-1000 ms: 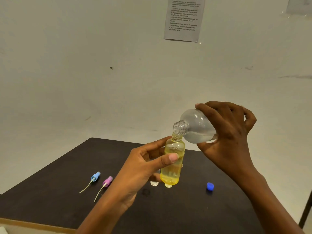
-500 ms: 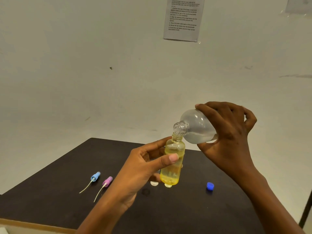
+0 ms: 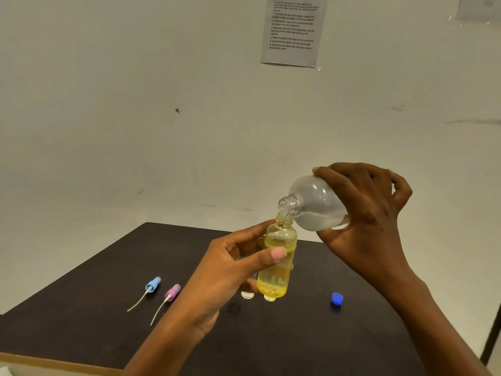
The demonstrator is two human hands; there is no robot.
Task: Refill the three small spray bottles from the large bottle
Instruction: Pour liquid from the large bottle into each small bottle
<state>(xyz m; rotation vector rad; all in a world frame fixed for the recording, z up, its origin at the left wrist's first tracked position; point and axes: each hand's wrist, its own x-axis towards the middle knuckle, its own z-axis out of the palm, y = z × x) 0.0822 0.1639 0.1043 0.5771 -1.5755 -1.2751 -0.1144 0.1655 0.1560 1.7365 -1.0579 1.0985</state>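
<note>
Pumps come first: toward the near left corner of the dark matte bench (image 3: 108, 294) lies a light-blue plastic spray pump with a pale dip tube (image 3: 153, 284). Just beside it on the right, not touching, is a pink plastic spray pump with a similar tube (image 3: 172, 291).

Next is the person's left grip (image 3: 230, 272). Thumb in front and fingers behind, it pinches the small yellow see-through plastic spray bottle (image 3: 276, 270) at mid-body. The bottle is upright, uncapped and held in the air over the middle of the bench. Two small clear rounded bases (image 3: 247, 294) show on the bench behind it. I take them for the other small bottles, though the hand hides most of them.

Above, the large clear round-shouldered plastic bottle (image 3: 317, 204) is tipped mouth-down, with its threaded neck at the small bottle's mouth. I cannot tell whether the two touch. A little clear liquid pools in its lower side. The right grip (image 3: 366, 213) is wrapped round its body, fingers curled over the top. Nearer the right edge lies a small blue plastic screw cap (image 3: 337, 298).

To my eye the small bottle is light, smooth and thin-walled. A mid-body pinch suits it, but a hard squeeze might push liquid out, and the level looks high. The large bottle looks nearly empty, so light. Holding it round the wide body gives the surest control of the tilt.
</note>
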